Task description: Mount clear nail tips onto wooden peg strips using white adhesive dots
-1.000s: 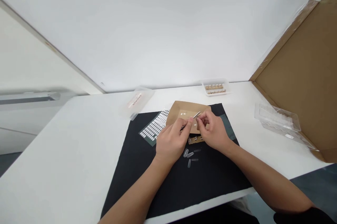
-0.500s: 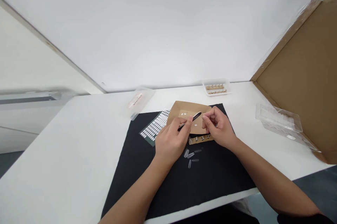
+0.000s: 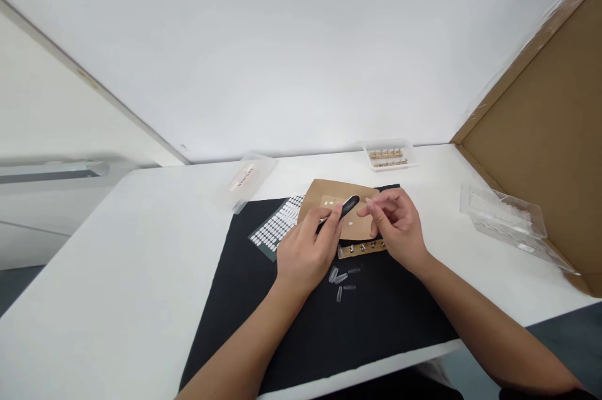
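Observation:
A black-and-white, strip-like tool (image 3: pixel 350 204) is pinched in my left hand (image 3: pixel 306 251), its rounded end pointing up and right. My right hand (image 3: pixel 399 224) pinches a small clear nail tip (image 3: pixel 369 201) just right of that end, not touching it. Beneath both hands lies a brown paper tray (image 3: pixel 314 193) with a few small white pieces inside. In front of the tray is a wooden strip (image 3: pixel 350 251) with metal clips. Several clear nail tips (image 3: pixel 340 278) are scattered on the black cloth (image 3: pixel 301 337).
A sheet of white oval stickers (image 3: pixel 275 224) lies left of the tray. Behind are a clear lid (image 3: pixel 251 180) and a white container (image 3: pixel 390 165) with clip strips. Clear plastic boxes (image 3: pixel 508 215) stand at the right, near a cardboard panel (image 3: pixel 545 130).
The tool in my left hand has rotated, showing its broad black face. My right hand has shifted slightly right and turned, so the clear nail tip now shows.

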The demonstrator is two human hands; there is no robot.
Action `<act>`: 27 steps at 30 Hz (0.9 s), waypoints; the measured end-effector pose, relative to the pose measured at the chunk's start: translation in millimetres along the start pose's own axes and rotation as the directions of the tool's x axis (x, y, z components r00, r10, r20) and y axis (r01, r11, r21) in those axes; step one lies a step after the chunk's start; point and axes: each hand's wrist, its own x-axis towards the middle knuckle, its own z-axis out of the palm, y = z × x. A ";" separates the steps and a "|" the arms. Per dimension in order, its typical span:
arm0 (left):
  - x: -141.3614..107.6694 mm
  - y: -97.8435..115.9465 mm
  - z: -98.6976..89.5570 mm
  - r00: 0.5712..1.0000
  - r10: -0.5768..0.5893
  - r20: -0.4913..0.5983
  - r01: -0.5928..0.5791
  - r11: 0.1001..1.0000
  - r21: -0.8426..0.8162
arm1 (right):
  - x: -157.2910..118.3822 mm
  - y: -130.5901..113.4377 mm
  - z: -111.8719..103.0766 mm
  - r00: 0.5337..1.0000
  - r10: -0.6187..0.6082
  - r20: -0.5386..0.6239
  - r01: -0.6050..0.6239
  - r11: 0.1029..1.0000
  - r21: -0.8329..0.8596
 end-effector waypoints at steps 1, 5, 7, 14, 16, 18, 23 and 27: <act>-0.5 0.0 0.3 1.000 -0.001 0.002 0.001 1.000 0.002 | -0.4 0.1 -0.5 1.000 -0.022 -0.008 0.021 0.999 -0.041; -0.8 0.7 0.9 1.000 0.006 0.014 -0.006 1.000 0.009 | -2.0 0.9 -2.5 0.995 -0.076 0.057 0.088 0.965 -0.245; -0.3 1.3 0.9 1.000 0.003 0.015 -0.003 1.000 0.009 | -2.1 1.5 -3.2 0.990 -0.107 0.092 0.130 0.946 -0.299; -1.0 1.8 0.4 1.000 0.000 0.015 0.000 1.000 0.001 | 0.0 0.0 -6.4 0.958 -0.252 0.134 0.284 0.886 -0.366; -1.3 1.5 0.4 1.000 0.004 0.014 -0.004 1.000 0.003 | 0.8 -0.9 -7.6 0.942 -0.293 0.163 0.335 0.852 -0.402; -1.1 1.5 0.2 1.000 0.004 0.013 -0.004 1.000 0.000 | 2.0 -0.8 -8.6 0.924 -0.332 0.190 0.383 0.820 -0.426; 0.3 2.9 -1.2 1.000 0.008 0.009 -0.008 1.000 -0.004 | 5.4 4.7 -10.0 0.857 -0.466 0.220 0.512 0.722 -0.466; -0.4 3.3 -3.0 1.000 0.020 0.008 -0.020 1.000 -0.013 | 4.6 8.9 -11.4 0.878 -0.443 0.183 0.464 0.691 -0.554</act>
